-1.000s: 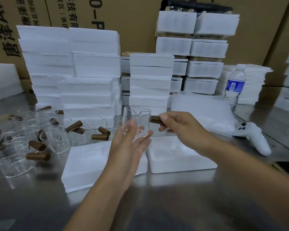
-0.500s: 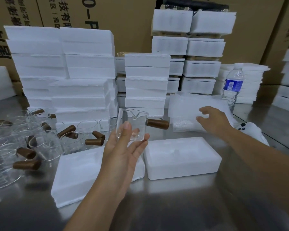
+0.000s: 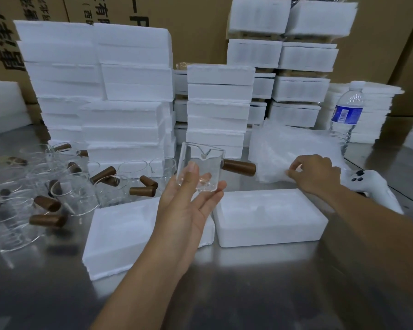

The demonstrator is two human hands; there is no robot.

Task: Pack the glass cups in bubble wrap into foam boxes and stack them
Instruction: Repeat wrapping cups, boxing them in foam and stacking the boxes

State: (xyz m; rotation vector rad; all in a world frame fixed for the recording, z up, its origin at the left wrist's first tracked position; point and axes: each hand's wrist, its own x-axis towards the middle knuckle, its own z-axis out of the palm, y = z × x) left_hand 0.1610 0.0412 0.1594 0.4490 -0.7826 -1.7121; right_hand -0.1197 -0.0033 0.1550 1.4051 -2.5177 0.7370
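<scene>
Leftmost, spare cups (image 3: pixel 65 194) with brown handles crowd the steel table (image 3: pixel 224 294), in front of the foam box stacks (image 3: pixel 129 91). Just right of them a foam slab (image 3: pixel 119 234) lies flat. Above its right end the left hand (image 3: pixel 188 206) is raised, palm up, fingers nearly straight. It holds one glass cup (image 3: pixel 200 167) upright between thumb and fingertips, with the brown handle pointing right. Below and to the right, an open foam box (image 3: pixel 270 217) sits on the table just beside the slab. Behind that box, the right hand (image 3: pixel 317 172), fingers curled, pinches the near edge of the bubble wrap (image 3: pixel 293 148) pile. Farther right are a white controller (image 3: pixel 372 184) and a water bottle (image 3: pixel 347 115).
</scene>
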